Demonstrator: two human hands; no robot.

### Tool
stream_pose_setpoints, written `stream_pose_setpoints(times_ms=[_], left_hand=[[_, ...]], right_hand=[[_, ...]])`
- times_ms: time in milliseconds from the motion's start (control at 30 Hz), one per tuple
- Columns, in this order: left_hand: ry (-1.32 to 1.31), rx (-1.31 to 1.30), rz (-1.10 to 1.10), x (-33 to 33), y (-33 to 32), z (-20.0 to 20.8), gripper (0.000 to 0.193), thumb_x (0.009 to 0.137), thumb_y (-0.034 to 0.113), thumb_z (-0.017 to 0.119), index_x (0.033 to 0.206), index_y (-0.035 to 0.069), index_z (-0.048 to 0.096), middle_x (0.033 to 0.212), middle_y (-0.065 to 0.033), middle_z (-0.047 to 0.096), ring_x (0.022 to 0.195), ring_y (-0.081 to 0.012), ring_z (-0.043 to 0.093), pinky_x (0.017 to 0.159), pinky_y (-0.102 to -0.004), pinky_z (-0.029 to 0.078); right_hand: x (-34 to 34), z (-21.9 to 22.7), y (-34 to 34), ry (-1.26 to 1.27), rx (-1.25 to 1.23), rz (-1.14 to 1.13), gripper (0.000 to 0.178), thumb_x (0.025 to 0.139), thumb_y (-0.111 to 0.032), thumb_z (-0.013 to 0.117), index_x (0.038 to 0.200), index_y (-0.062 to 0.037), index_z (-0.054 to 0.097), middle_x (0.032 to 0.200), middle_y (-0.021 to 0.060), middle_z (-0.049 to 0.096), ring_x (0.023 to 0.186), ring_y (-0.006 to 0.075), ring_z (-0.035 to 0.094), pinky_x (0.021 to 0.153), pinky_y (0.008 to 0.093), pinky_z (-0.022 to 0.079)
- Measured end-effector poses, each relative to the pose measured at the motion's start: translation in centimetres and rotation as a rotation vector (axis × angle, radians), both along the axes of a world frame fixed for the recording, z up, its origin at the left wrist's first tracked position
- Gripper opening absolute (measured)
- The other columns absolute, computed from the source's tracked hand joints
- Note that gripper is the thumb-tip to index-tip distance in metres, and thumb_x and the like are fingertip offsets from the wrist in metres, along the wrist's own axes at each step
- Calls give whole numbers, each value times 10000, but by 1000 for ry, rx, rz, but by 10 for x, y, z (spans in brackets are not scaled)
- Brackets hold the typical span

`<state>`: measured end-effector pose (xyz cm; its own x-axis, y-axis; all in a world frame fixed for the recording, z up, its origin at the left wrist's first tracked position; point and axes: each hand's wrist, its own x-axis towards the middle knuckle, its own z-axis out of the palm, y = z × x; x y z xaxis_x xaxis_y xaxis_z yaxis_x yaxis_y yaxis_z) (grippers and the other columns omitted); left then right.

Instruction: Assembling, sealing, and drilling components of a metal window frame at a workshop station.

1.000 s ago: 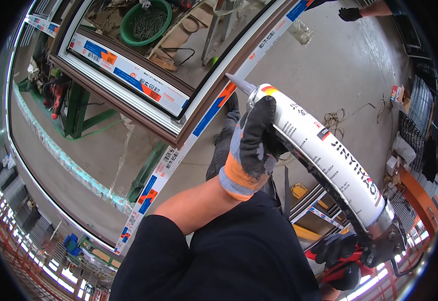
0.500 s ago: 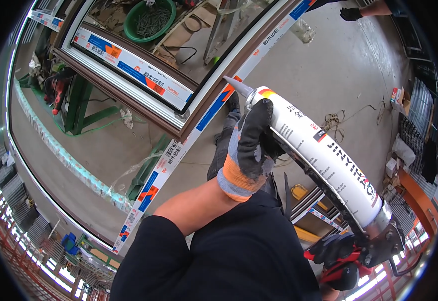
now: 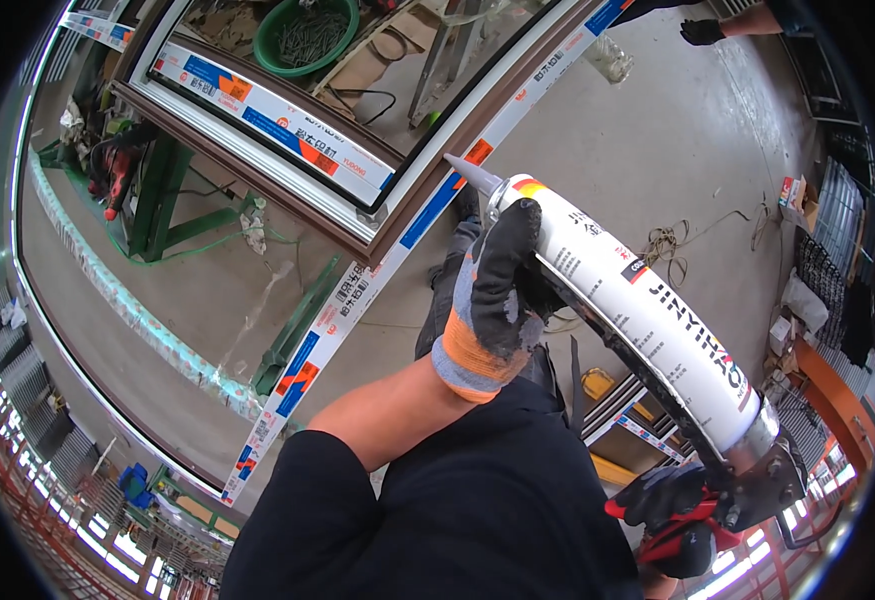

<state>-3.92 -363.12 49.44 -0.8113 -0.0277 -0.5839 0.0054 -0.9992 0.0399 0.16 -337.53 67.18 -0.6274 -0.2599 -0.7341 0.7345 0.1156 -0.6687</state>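
Observation:
A sealant gun [image 3: 607,345] carries a white cartridge [image 3: 647,310] with a grey tapered nozzle [image 3: 472,175] pointing up and left. The nozzle tip overlaps the brown edge of a window frame [image 3: 397,225]; whether it touches cannot be told. Under the gun's front end, my left hand [image 3: 497,290], in a black, grey and orange glove, is closed around its holder with the thumb up beside the cartridge. At lower right, my gloved right hand [image 3: 662,500] grips the gun's red handle, its fingers partly hidden by the handle and gun body.
Taped white, blue and orange profiles [image 3: 312,345] border the frame. Beyond it, a green basin [image 3: 307,35] holds many screws or similar pieces. Green stands [image 3: 162,205] are at left. A coiled cord [image 3: 665,245] lies on the floor; another person's gloved hand [image 3: 702,32] shows far right.
In the picture, the window frame has shifted slightly up and right relative to the gun. Both hands keep their hold, and the gun has hardly moved.

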Motion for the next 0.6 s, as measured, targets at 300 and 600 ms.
stream_pose_setpoints(times_ms=[300, 600], left_hand=[[-15, 133, 33, 18, -4, -3, 349, 921, 269, 677, 1198, 92, 561, 1048, -61, 633, 956, -195, 668, 776, -351, 606], [36, 81, 57, 39, -5, 3, 360, 923, 263, 676, 1209, 85, 549, 1051, -66, 632, 952, -196, 667, 777, -357, 604]], right_hand=[[13, -14, 4, -30, -74, 154, 409, 926, -459, 454, 817, -65, 481, 743, 152, 547, 719, 306, 570, 717, 420, 481], [26, -25, 7, -61, -149, 309, 390, 935, -441, 456, 826, -68, 493, 767, 147, 556, 733, 298, 576, 713, 416, 482]])
